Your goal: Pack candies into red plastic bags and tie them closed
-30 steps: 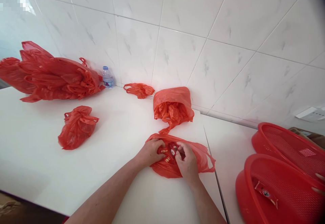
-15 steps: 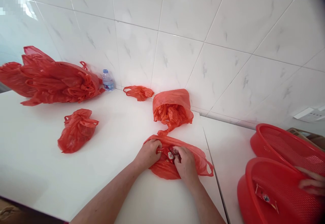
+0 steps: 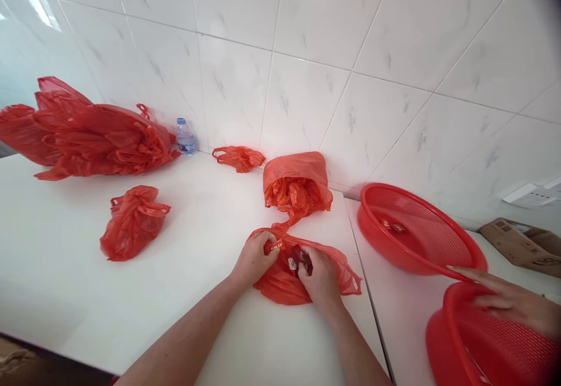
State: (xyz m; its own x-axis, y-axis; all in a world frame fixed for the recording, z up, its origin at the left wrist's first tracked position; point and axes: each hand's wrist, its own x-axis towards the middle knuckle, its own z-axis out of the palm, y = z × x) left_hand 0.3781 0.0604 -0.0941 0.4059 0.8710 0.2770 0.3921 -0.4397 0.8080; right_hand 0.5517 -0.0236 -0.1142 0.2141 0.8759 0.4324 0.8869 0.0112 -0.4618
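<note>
A thin red plastic bag (image 3: 280,292) lies on its side on the white table, its mouth spread and a handle loop to the right. My left hand (image 3: 256,260) reaches in at the left, fingers closed on a small red packet (image 3: 274,246) with yellow lettering. At the right of the opening, my right hand (image 3: 319,275) is closed on dark red packets (image 3: 302,260), one showing a white round mark. My right fingertips are partly hidden among them.
Stuffed red bags (image 3: 100,135) lie at the left by a water bottle (image 3: 185,138). A knotted bag (image 3: 134,222) sits nearer. Behind my hands is a bag of bags (image 3: 295,167). Another person's hand (image 3: 512,301) is at the red baskets (image 3: 421,266), near a cardboard box (image 3: 521,246).
The far basket has moved left along the table, with the other person's hand at its rim. My left hand has lifted a packet slightly; my right hand stays among the packets.
</note>
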